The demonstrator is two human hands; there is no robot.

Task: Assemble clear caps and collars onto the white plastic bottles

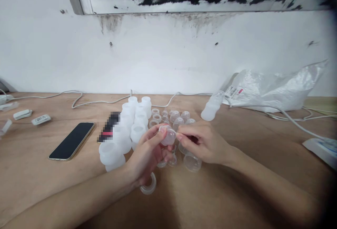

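Note:
Between the fingers of my left hand [146, 155] is a clear bottle nipple [169, 137], seemingly with a collar ring around it. The thumb and fingertips of my right hand [207, 143] are closed on the nipple's tip at its right side. Left of my hands, milky baby bottles [138, 132] stand in two rows without tops. Collar rings [157, 118], small nipples [165, 118] and clear domed caps [192, 162] lie behind and below my hands, partly hidden by them. One loose ring [144, 189] rests by my left wrist.
A capped bottle [210, 110] stands at the back right, near a plastic bag [268, 90] against the wall. A phone [72, 141] and small white devices [41, 119] lie on the left. A white cable [102, 101] runs along the back; a flat packet [322, 151] sits far right.

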